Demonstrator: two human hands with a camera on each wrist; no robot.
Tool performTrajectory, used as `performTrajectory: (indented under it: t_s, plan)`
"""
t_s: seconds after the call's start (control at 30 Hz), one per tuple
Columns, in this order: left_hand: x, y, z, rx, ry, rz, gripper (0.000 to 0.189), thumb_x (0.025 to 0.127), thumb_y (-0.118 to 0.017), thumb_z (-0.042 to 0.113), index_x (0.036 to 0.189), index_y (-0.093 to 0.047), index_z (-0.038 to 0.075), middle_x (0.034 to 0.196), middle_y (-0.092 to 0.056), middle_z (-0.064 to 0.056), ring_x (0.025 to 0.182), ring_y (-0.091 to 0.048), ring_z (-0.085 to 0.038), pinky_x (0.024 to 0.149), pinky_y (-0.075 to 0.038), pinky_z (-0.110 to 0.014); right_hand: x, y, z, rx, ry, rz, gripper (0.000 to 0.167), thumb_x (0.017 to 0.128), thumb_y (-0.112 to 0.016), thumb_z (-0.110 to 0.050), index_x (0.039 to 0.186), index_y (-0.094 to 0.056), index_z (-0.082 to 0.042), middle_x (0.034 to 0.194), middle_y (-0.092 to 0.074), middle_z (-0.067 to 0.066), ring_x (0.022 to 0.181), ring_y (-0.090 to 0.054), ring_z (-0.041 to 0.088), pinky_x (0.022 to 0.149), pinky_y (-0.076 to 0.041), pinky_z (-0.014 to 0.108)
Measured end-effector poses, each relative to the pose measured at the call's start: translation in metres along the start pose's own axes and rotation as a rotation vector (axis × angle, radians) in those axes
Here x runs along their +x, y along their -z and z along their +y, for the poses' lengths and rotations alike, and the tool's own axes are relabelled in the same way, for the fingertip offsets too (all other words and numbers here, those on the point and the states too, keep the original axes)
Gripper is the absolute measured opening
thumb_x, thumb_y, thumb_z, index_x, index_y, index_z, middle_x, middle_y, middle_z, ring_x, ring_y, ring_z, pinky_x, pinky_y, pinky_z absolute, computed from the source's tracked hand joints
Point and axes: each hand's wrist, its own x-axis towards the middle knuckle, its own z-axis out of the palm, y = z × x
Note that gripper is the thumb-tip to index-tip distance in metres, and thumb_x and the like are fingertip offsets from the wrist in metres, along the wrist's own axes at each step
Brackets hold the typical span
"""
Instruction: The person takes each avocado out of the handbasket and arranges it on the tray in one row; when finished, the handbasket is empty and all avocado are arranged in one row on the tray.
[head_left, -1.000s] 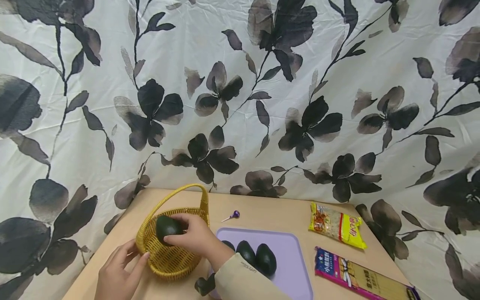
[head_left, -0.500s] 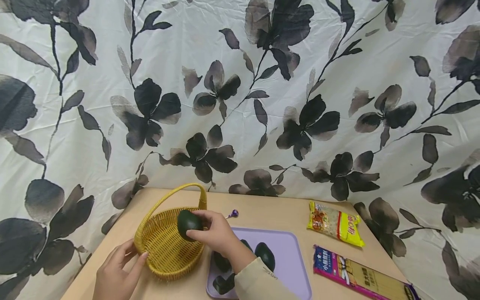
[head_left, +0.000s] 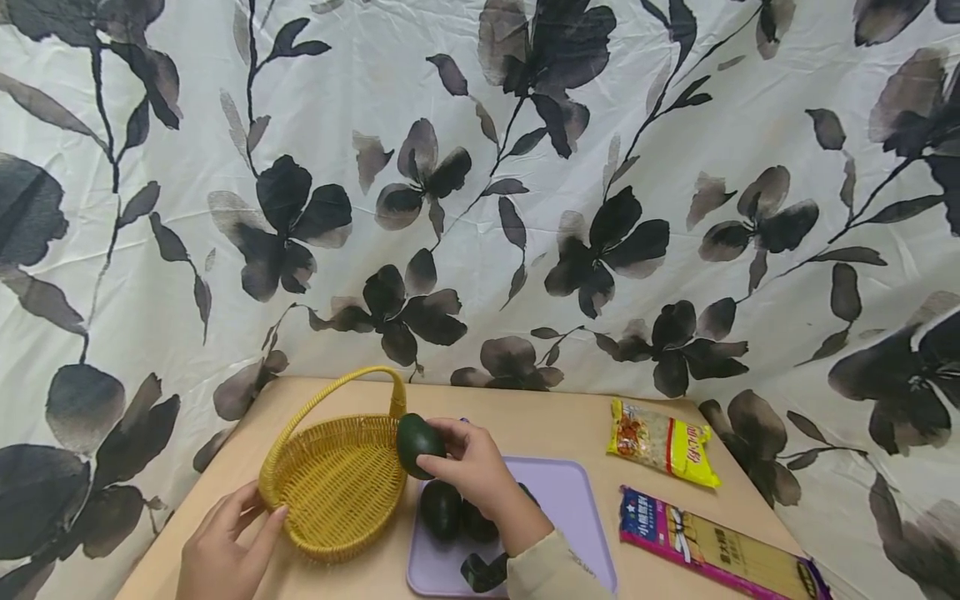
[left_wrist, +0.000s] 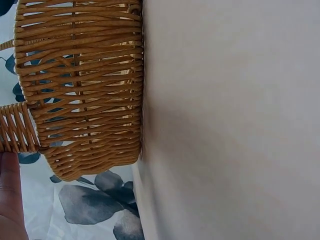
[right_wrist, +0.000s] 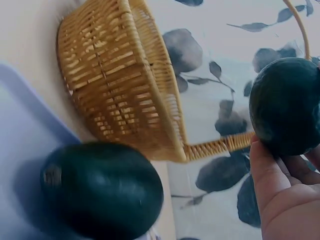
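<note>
A yellow woven basket [head_left: 341, 487] with a tall handle stands at the left of the table, its woven bottom showing. My left hand [head_left: 232, 542] grips its left side by the foot of the handle; a finger [left_wrist: 10, 195] touches the handle there in the left wrist view. Between my right hand's [head_left: 480, 467] thumb and fingers is a dark green avocado [head_left: 420, 446], held up by the basket's right rim. The right wrist view shows this avocado [right_wrist: 287, 107] at the fingertips. Below, several avocados [head_left: 441, 510] lie on a lilac tray [head_left: 566, 500], some partly hidden by my right arm.
At the right of the table lie a yellow food bag [head_left: 663, 442] and a long pack of noodles [head_left: 712, 542]. Behind my right hand, a small purple tip of a lollipop [head_left: 465, 421] barely shows. A floral cloth [head_left: 480, 250] hangs along the table's back edge.
My right hand has carried the avocado rightward, from over the inside of the basket to its right rim. The left hand keeps its hold on the basket. The view has shifted slightly.
</note>
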Motion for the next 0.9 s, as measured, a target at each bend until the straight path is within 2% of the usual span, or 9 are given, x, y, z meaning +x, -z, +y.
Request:
performTrajectory:
  t_s: [0.2,0.4,0.57,0.8,0.9]
  plan:
    - [0.001,-0.001,-0.002,-0.021,-0.039,0.014,0.052,0.070,-0.088,-0.011,0.117,-0.067,-0.005,0.103,-0.071,-0.014,0.101,-0.047,0.026,0.084,-0.049,0.006,-0.013,0.020,0.001,0.012,0.010,0.049,0.050,0.088,-0.081,-0.011,0.135,-0.065,-0.010,0.131,-0.067,0.012,0.120,-0.066,0.025,0.098,-0.064,0.033]
    - [0.001,-0.001,-0.002,-0.014,-0.007,-0.001,0.051,0.072,-0.088,-0.008,0.119,-0.067,-0.004,0.106,-0.072,-0.013,0.101,-0.045,0.027,0.084,-0.047,0.007,-0.025,0.039,0.002,0.001,0.009,0.093,0.053,0.088,-0.081,-0.012,0.137,-0.062,-0.007,0.136,-0.064,0.015,0.124,-0.064,0.027,0.098,-0.063,0.032]
    - [0.001,0.000,-0.004,-0.033,-0.038,0.010,0.052,0.071,-0.087,-0.011,0.119,-0.067,-0.006,0.104,-0.071,-0.013,0.101,-0.047,0.027,0.085,-0.048,0.006,-0.033,0.051,0.004,-0.006,0.018,0.132,0.053,0.087,-0.081,-0.010,0.137,-0.062,-0.004,0.137,-0.063,0.017,0.126,-0.063,0.029,0.097,-0.062,0.027]
    - [0.001,0.001,0.004,0.026,0.049,-0.013,0.053,0.074,-0.089,-0.006,0.121,-0.067,-0.004,0.109,-0.071,-0.016,0.100,-0.041,0.028,0.082,-0.043,0.010,-0.045,0.065,0.004,-0.020,0.005,0.185,0.054,0.088,-0.081,-0.012,0.138,-0.062,-0.005,0.141,-0.060,0.017,0.130,-0.060,0.032,0.102,-0.061,0.037]
    - [0.001,0.000,0.003,0.027,0.052,-0.014,0.053,0.073,-0.089,-0.005,0.121,-0.067,-0.004,0.109,-0.071,-0.016,0.100,-0.041,0.028,0.082,-0.043,0.011,-0.051,0.072,0.004,-0.027,-0.002,0.221,0.053,0.088,-0.081,-0.012,0.137,-0.062,-0.006,0.141,-0.061,0.017,0.130,-0.060,0.032,0.103,-0.061,0.039]
